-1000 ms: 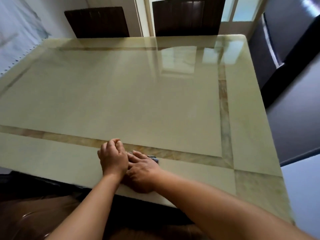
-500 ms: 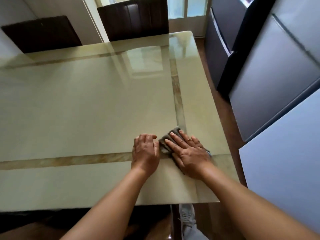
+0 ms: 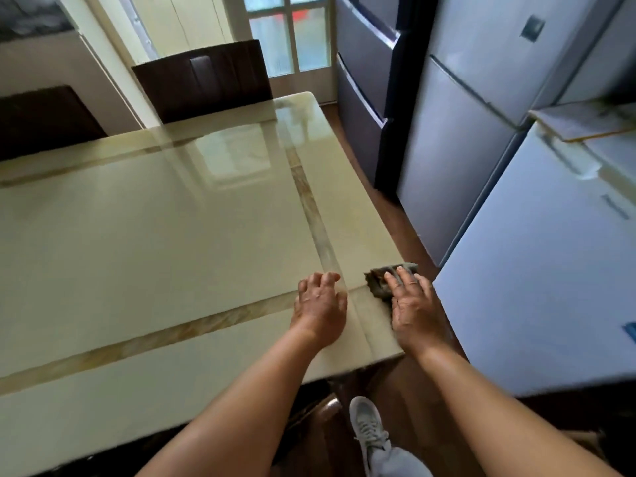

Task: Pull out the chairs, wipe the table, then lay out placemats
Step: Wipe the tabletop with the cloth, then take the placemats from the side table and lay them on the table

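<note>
Nearest the camera, a pale sneaker (image 3: 369,429) is seen on the dark wood floor (image 3: 409,401), just past the near right corner of the table (image 3: 148,235). Part of a dark chair (image 3: 318,413) shows beneath the table's near edge, beside the shoe.

Two bare forearms are stretched over the near right corner of the glossy cream tabletop. The left hand (image 3: 320,304) is laid palm down where the two tan inlay bands cross, fingers loosely bent, nothing gripped. The right hand (image 3: 411,304) is pressed flat, fingers straight, on a grey cloth (image 3: 378,280). The cloth is placed at the table's right edge, near the near right corner; its far end sticks out beyond the fingertips and slightly over the edge. The two hands are held apart, with a strip of bare tabletop between them.

To the right of the table, a white appliance (image 3: 537,277) is stood close by, with a grey fridge (image 3: 457,132) behind it and a darker one (image 3: 364,80) further back.

At the table's far edge, two dark brown chair backs are noted: one (image 3: 203,80) near the far right corner, one (image 3: 44,118) toward the far left. Behind them a glazed door (image 3: 292,32) is seen, its light mirrored on the tabletop.
</note>
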`<state>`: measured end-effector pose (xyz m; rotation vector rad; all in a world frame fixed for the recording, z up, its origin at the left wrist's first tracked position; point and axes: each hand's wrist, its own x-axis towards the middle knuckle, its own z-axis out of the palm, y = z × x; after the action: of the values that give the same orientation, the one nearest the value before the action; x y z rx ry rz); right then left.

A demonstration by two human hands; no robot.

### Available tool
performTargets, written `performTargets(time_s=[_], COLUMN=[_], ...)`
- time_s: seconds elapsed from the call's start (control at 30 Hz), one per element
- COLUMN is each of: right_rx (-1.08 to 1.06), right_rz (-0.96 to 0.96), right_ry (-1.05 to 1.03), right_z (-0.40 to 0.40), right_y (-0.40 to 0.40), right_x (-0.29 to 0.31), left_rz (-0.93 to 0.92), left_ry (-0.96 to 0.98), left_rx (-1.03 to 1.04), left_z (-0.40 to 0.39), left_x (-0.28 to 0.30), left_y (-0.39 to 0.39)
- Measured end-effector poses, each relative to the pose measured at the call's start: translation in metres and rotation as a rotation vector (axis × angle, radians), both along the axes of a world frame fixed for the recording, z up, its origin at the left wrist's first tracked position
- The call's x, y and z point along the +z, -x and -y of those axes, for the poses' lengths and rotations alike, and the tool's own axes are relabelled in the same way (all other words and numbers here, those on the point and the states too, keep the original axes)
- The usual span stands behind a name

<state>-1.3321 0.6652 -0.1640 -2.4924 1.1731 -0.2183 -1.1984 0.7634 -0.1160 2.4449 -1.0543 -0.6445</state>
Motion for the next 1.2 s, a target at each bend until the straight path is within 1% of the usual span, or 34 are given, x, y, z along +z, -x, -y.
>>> performTargets(time_s=[0.07, 0.13, 0.27, 0.33, 0.37, 0.43, 0.53, 0.6, 0.67, 0.8, 0.87, 0.93, 0.97, 1.0, 1.03, 1.13, 1.2], right_rx=[-0.120, -0.194, -0.231, -0.216, -0.233, -0.305, -0.475, -0.627, -0.734, -0.938, -1.051, -1.150, -1.168, -1.252, -1.263, -1.328, -1.381], right_rz=[0.025, 0.111, 0.262, 0.320, 0.340, 0.390, 0.423, 0.427, 0.416, 0.343, 0.315, 0.264, 0.232, 0.230, 0.227, 0.244, 0.266], right_ry=[-0.044, -0.060, -0.042, -0.030, -0.034, -0.015, 0.007, 0.015, 0.030, 0.050, 0.063, 0.031, -0.005, -0.010, -0.019, -0.038, -0.049], right_z=[-0.006, -0.014, -0.041, -0.050, -0.054, -0.061, -0.073, -0.081, -0.088, -0.114, -0.132, -0.149, -0.152, -0.174, -0.180, -0.198, -0.212], right_y=[0.011, 0.025, 0.061, 0.077, 0.092, 0.125, 0.176, 0.215, 0.250, 0.326, 0.367, 0.411, 0.413, 0.468, 0.476, 0.526, 0.583], right_x=[0.012, 0.032, 0.078, 0.096, 0.106, 0.121, 0.134, 0.137, 0.137, 0.136, 0.135, 0.138, 0.137, 0.133, 0.131, 0.123, 0.112], left_rz=[-0.075, -0.134, -0.226, -0.339, -0.409, -0.478, -0.470, -0.471, -0.463, -0.441, -0.456, -0.481, -0.490, -0.521, -0.534, -0.511, -0.446], left_ry=[0.019, 0.053, 0.124, 0.188, 0.242, 0.312, 0.271, 0.236, 0.221, 0.197, 0.174, 0.173, 0.188, 0.201, 0.204, 0.188, 0.141], left_rx=[-0.039, -0.079, -0.177, -0.257, -0.311, -0.385, -0.424, -0.493, -0.553, -0.707, -0.804, -0.880, -0.894, -0.988, -1.022, -1.219, -1.281], left_z=[-0.010, -0.012, 0.006, 0.018, 0.026, 0.041, 0.052, 0.055, 0.055, 0.048, 0.041, 0.033, 0.032, 0.021, 0.019, 0.006, -0.006], left_x=[0.008, 0.021, 0.059, 0.078, 0.088, 0.102, 0.108, 0.111, 0.114, 0.117, 0.114, 0.114, 0.112, 0.107, 0.106, 0.100, 0.089], left_y=[0.009, 0.021, 0.058, 0.080, 0.098, 0.135, 0.189, 0.231, 0.270, 0.358, 0.404, 0.447, 0.444, 0.502, 0.506, 0.553, 0.614])
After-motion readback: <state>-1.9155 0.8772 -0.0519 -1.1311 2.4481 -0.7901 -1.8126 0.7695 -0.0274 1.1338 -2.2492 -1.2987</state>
